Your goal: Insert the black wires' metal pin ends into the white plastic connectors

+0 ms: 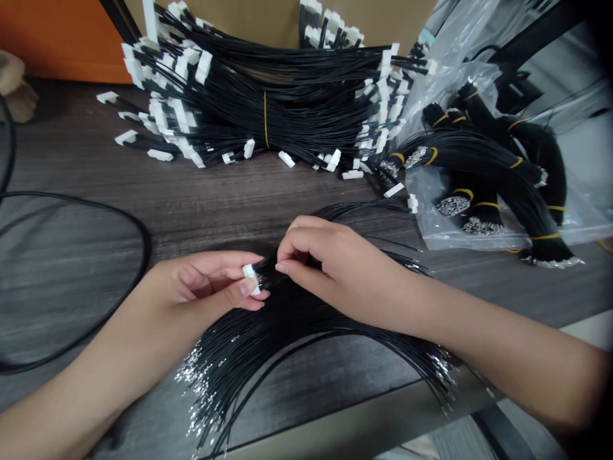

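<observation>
Between the thumb and fingers of my left hand point(205, 281) is a small white connector housing point(251, 279), with black wires running out of its right side. Just to the right, my right hand point(325, 259) is closed in a pinch on a black wire close to the connector; the exact grip is partly hidden by the fingers. Below both hands a loose spread of black wires point(287, 326) lies across the table, with bare silver terminals point(201, 377) fanned out at the left end and more at the right.
At the back lies a large bundle of black cables point(297, 96) with white connectors, tied by a yellow band. Wire bundles point(507, 160) with silver ends rest on a clear plastic bag point(431, 230) at right. A thick black cable point(143, 236) loops at left on the dark table point(215, 198).
</observation>
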Available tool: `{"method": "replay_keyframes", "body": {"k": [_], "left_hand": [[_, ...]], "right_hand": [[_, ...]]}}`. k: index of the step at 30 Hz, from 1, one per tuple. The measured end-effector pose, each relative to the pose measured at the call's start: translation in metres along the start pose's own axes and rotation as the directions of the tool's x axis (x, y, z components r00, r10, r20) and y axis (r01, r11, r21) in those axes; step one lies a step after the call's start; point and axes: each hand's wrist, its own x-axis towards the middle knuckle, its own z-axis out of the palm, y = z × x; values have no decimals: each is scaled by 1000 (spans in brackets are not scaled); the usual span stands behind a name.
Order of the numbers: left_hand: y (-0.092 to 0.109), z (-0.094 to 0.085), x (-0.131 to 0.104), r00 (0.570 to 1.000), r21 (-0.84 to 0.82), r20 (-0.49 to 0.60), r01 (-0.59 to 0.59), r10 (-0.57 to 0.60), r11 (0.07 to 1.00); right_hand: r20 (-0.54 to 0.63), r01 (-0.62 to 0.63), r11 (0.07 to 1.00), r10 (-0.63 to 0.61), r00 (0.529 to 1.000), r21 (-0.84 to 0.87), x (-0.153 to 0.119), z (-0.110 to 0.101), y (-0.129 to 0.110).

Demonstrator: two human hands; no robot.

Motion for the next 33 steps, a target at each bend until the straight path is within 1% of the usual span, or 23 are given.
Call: {"method": "replay_keyframes", "body": {"k": [4,7,9,12,15,18,20,22,24,26,28,31,33], "left_hand": [[0,0,0,1000,-2,-3,-29,29,1000],[-2,-1,1,999,-3,8,-41,41,999],[-3,-2,1,999,-1,19,-44,44,999],[-5,-2,1,999,-14,16,-44,44,999],[-6,-2,1,999,-17,6,-36,36,999],[-4,-1,1,999,-18,13,-35,35,999],[-3,0,1,1000,-12,13,-27,27,1000],[-1,0,0,1000,-9,-7,-11,11,1000],[-1,1,-1,999,-24,-32,1,-1,1000],[-1,1,-2,999,-45,-44,0,-2,999],[-2,0,-1,999,-47,-35,0,-2,999],[-4,-1,1,999,-37,-40,-10,9,999],[-6,-1,2,999,-37,-47,-20,19,999]], "right_hand": [[-14,72,987,-75,997,-146,-1,7,0],[-18,162,948,-173,985,-273,-3,14,0],[-17,216,922,-234,972,-321,-3,17,1],[-17,249,921,-266,964,-299,-2,22,4],[-14,255,934,-267,964,-250,1,25,7],[-10,239,939,-249,968,-248,3,24,9],[-37,228,934,-247,968,-276,2,21,8],[-59,242,921,-272,961,-304,0,15,7],[-40,275,906,-303,952,-323,-1,9,5],[9,303,898,-317,949,-320,-2,4,5],[27,297,908,-303,953,-296,-1,1,6],[9,262,934,-268,963,-244,-1,-1,8],[17,232,951,-234,972,-202,0,-1,8]]}}
